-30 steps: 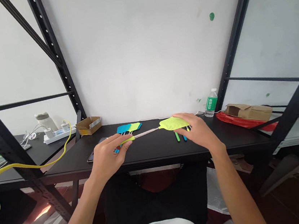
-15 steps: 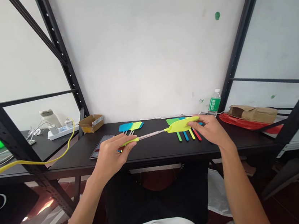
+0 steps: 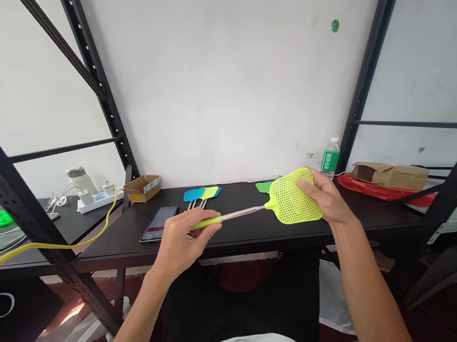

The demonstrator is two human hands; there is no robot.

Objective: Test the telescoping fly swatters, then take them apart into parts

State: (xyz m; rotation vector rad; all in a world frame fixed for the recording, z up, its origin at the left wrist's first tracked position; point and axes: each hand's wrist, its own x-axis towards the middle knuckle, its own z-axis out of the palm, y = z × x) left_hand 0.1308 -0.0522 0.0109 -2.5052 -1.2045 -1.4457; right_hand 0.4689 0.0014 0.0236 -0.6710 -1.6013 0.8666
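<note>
White wall and black slotted steel shelf uprights rise behind a long black table. Spanning the gap between the two hands, a lime-green fly swatter with a perforated plastic head, thin metal shaft and lime grip is held just above the table. The left hand is closed around the grip, while the right hand pinches the head, its fingers pressed against the mesh.

Just beyond the left hand lies a black smartphone with its screen lit, and farther on lie overlapping blue and lime swatter heads. A flat green swatter head shows behind the held mesh. Past the left hand sits a small open cardboard box, its contents too small to tell. Beyond the right hand stands a water bottle with a green label, and a brown cardboard packet rests on a red plastic bag.
</note>
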